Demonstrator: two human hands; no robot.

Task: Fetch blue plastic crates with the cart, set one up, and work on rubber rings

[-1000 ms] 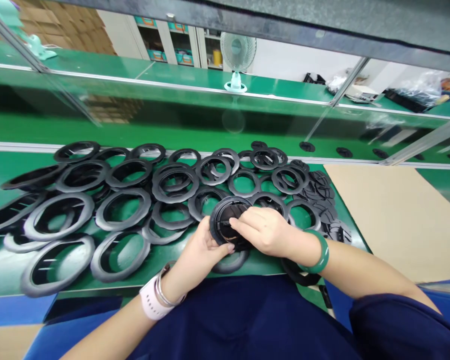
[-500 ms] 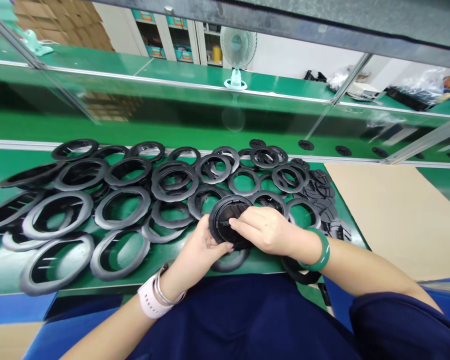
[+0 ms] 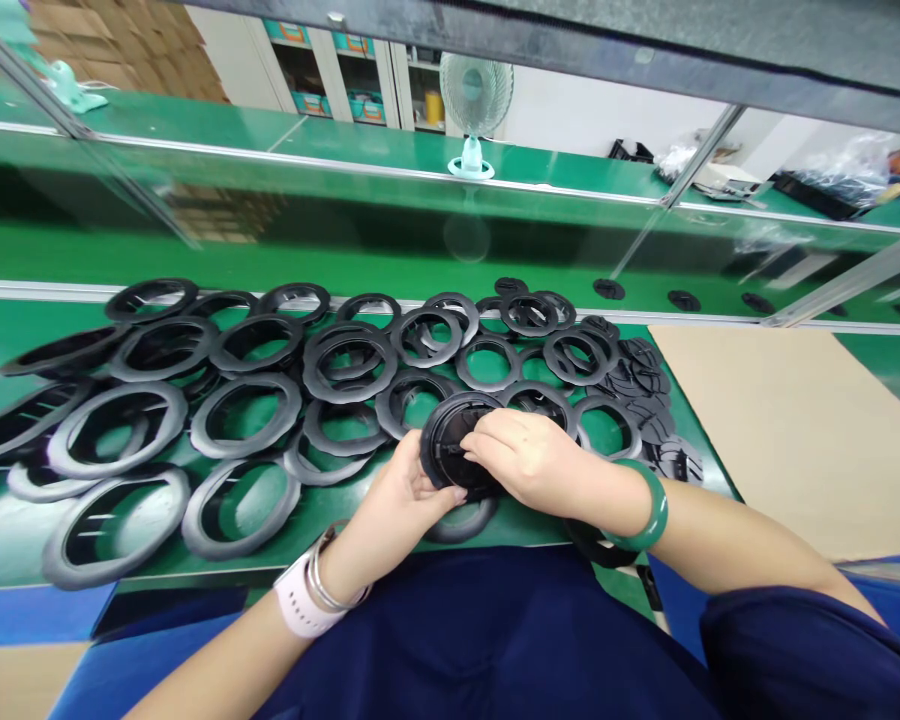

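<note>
Head view, looking down on a green conveyor belt (image 3: 330, 525) in front of the person. A black moulded round part (image 3: 446, 445) sits off the belt, held between the two hands just above the loose rings. The left hand (image 3: 397, 500) grasps its lower edge, with the thumb side curled up around the rim, while the right hand (image 3: 532, 460) lies across its face, fingers closed together and pressing. What the fingers behind the part are doing cannot be seen.

Black rubbery rings (image 3: 202, 425) lie spread and overlapping to the left and ahead, and one ring (image 3: 461, 522) sits directly under the held part. A heap of flat black pieces (image 3: 645, 400) lies near the right hand, beside a sheet of brown cardboard (image 3: 780, 430).

The likeliest trouble seems to be a slip: with a smooth part held by rim and face, loosened fingers could drop it onto the ring beneath. A jade bangle (image 3: 649, 510) on the right wrist could also catch the flat pieces and drag them off the belt edge.
</note>
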